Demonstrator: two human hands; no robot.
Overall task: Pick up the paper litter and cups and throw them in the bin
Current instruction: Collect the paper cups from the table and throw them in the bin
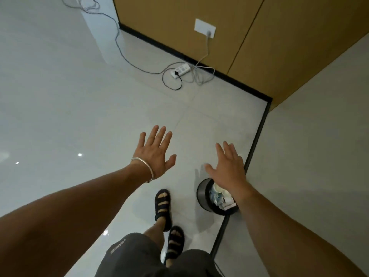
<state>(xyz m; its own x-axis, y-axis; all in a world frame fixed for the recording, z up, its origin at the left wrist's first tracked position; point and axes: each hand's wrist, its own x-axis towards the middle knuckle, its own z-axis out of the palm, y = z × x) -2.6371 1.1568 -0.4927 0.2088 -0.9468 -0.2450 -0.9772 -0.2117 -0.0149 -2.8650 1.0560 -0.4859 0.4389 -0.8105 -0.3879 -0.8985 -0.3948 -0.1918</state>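
A round metal bin point(202, 193) stands on the pale tiled floor against the right wall. Inside it lie crumpled paper and cups point(219, 196), partly hidden by my right forearm. My right hand point(228, 166) is stretched out above the bin with straight, spread fingers and holds nothing. My left hand point(154, 151), with a silver bangle on its wrist, is held out flat to the left of the bin, fingers spread, also empty.
A white power strip point(180, 70) with tangled cables lies on the floor by the tan wall and its black skirting. A wall socket point(205, 28) sits above it. My sandalled feet point(163, 206) stand just left of the bin.
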